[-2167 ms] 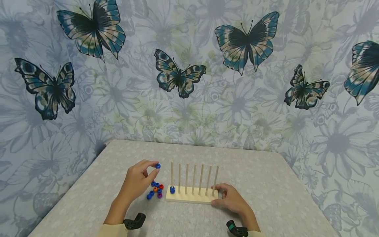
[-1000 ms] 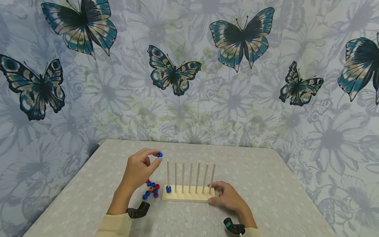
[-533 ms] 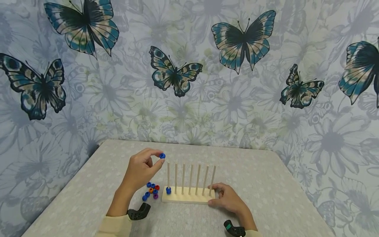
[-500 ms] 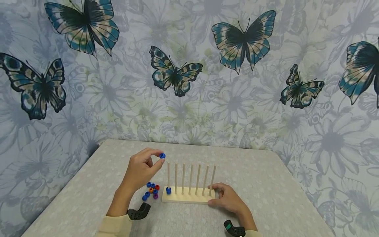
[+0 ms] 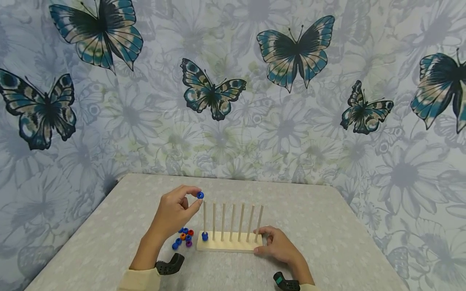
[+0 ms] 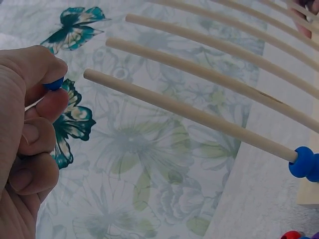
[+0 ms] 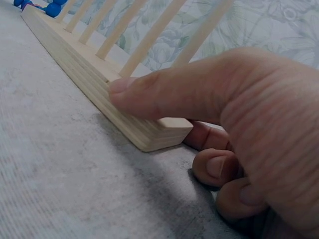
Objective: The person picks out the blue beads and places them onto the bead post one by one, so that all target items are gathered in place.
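Between thumb and index finger, my left hand [image 5: 174,210] pinches a blue bead [image 5: 200,195]. In the head view that bead is just above the tip of the leftmost peg [image 5: 204,216]; the left wrist view has it a little apart from the peg's end. Blue beads [image 6: 304,163] sit stacked at the foot of this peg. The pegs stand upright in a row on a pale wooden base [image 5: 229,245]. My right hand [image 5: 278,244] grips the right end of the base, thumb on the front edge [image 7: 144,97], other fingers behind.
Several loose beads, blue, red, orange and one purple bead [image 5: 188,243], lie on the table [image 5: 309,210] left of the base. The other pegs [image 5: 233,222] carry no beads. A butterfly-patterned wall covering [image 5: 222,145] rises behind the table.
My left hand has carried the blue bead rightward, from left of the rack to the top of the leftmost peg. It has dipped slightly lately. My right hand keeps its grip.
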`<state>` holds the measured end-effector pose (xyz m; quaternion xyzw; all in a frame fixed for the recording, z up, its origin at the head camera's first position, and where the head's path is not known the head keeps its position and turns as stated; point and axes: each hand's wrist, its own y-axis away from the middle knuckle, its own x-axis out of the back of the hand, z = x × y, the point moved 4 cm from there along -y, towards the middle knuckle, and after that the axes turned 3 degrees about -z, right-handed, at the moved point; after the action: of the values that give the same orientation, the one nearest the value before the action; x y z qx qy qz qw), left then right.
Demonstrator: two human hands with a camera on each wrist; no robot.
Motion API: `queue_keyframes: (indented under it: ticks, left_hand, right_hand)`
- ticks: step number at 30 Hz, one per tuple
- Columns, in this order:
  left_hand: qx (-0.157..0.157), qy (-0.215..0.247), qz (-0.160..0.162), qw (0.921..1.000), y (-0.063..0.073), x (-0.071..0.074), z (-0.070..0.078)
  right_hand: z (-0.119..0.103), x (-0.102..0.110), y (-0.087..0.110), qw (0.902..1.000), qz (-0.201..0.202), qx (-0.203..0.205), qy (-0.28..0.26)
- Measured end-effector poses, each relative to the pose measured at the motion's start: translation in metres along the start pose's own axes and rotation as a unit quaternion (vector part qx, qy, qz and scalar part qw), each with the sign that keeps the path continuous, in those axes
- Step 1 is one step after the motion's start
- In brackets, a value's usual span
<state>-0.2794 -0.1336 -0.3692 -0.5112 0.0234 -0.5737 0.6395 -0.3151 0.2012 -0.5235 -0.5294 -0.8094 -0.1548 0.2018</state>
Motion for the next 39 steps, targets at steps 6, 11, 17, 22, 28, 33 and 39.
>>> queue_keyframes:
  ticks: [6,11,17,22,28,33,39]
  left_hand:
    - [-0.006,-0.013,-0.001,0.9999,0.0007,-0.0016,-0.0002]
    - [-0.005,-0.009,-0.01,0.9999,0.0023,-0.002,-0.0002]
    - [0.0,-0.001,-0.03,0.9995,0.0048,-0.0043,0.0015]
    - [0.01,-0.002,-0.042,0.9991,0.005,-0.0058,0.0015]
    - [0.017,0.001,-0.053,0.9985,0.0062,-0.0069,0.0005]
    - [0.008,0.003,-0.057,0.9983,0.0056,-0.0082,0.0022]
    - [0.005,0.0,-0.064,0.9979,0.0034,-0.0078,0.0035]
  right_hand:
    - [-0.0037,-0.0002,0.0003,1.0,0.002,-0.004,-0.007]
    - [-0.0064,-0.0016,0.0011,0.9999,-0.002,-0.004,-0.014]
    - [-0.0034,-0.0012,0.0017,0.9999,-0.004,-0.007,-0.012]
    - [-0.0005,-0.0014,0.0009,1.0,-0.001,-0.006,-0.003]
    - [0.0011,-0.0026,0.0019,1.0,-0.002,-0.008,-0.003]
    - [0.0004,-0.0015,0.0029,1.0,-0.006,-0.005,-0.002]
    - [-0.0039,0.0003,0.003,1.0,-0.002,0.002,-0.006]
